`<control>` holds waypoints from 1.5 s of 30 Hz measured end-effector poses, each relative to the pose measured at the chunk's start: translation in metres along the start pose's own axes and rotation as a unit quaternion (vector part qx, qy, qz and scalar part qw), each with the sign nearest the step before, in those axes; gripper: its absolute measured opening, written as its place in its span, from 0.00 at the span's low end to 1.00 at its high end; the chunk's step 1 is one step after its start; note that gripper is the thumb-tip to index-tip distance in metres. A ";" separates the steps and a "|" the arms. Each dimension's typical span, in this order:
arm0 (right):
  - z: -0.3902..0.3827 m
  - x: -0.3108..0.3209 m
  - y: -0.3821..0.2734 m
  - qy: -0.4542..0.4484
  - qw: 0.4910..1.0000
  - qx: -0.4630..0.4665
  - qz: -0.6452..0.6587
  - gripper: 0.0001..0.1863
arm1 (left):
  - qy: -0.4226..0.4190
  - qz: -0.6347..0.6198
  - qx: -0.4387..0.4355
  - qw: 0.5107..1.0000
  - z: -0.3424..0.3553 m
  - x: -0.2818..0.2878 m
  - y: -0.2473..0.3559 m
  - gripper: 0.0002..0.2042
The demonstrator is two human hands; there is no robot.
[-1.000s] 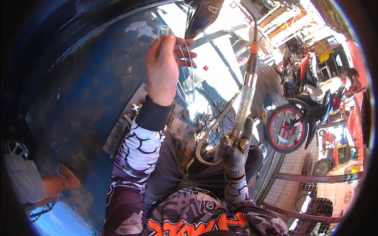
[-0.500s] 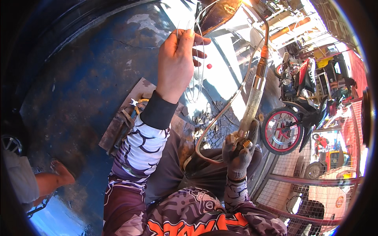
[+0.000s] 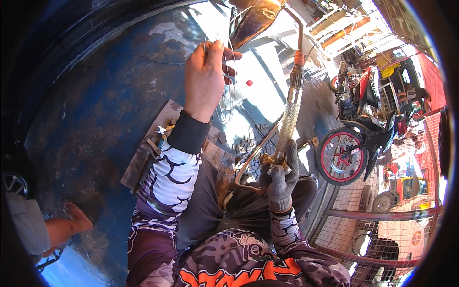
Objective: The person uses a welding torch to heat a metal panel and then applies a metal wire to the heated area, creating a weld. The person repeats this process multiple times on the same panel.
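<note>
A coil of thin silvery wire (image 3: 228,103) hangs from my bare left hand (image 3: 203,88), which pinches it between thumb and fingers. My right hand (image 3: 283,186), in a grey glove, is closed around the valve end of a gas torch (image 3: 289,119). The torch points up and away, its bent copper-coloured neck (image 3: 300,33) reaching the top of the view. Beside the tip is a brownish, heat-coloured metal piece (image 3: 256,21), partly cut off by the upper edge. A bright glow shows where tip and metal meet. The wire's upper end is lost in glare near that metal.
A hose (image 3: 239,176) curves by my knees. Wooden boards (image 3: 162,115) with a pliers-like tool lie beyond my left forearm. At right stand a motorcycle (image 3: 344,155) with a pink-rimmed wheel and a mesh fence (image 3: 344,229). Another person's leg (image 3: 67,229) is at left.
My right hand and the torch have shifted left, with the torch still aimed at the metal. My left hand with the wire sits slightly further left; the whole view has also shifted a little.
</note>
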State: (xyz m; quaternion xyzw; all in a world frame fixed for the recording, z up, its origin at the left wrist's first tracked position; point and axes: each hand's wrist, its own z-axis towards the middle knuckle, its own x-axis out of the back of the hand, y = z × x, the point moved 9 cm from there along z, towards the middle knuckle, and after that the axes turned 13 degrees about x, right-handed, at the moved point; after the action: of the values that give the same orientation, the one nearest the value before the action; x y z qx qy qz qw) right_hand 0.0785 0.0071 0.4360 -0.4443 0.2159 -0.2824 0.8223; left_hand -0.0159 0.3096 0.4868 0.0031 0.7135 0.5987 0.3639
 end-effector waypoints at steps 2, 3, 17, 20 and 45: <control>0.000 0.000 -0.002 -0.003 1.000 0.002 0.004 0.40 | 0.002 -0.003 0.000 1.000 0.000 0.000 0.000 0.15; -0.001 0.001 -0.003 -0.004 1.000 -0.001 0.005 0.39 | 0.001 -0.002 -0.002 1.000 0.000 0.001 0.001 0.15; 0.004 0.009 -0.005 -0.006 0.999 -0.046 -0.022 0.41 | 0.018 0.043 0.016 0.999 -0.011 0.008 0.002 0.14; 0.007 0.009 -0.009 -0.003 0.999 -0.042 -0.015 0.41 | 0.027 0.036 -0.002 0.999 -0.012 0.007 0.003 0.14; 0.026 0.016 -0.009 -0.055 0.996 -0.053 -0.038 0.38 | 0.040 0.057 0.002 0.998 -0.002 -0.001 -0.007 0.14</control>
State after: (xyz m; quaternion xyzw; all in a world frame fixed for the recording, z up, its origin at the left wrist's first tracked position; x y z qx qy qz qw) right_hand 0.1039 0.0081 0.4551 -0.5101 0.1674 -0.2770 0.7969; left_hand -0.0132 0.3059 0.4812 0.0210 0.7277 0.6165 0.2999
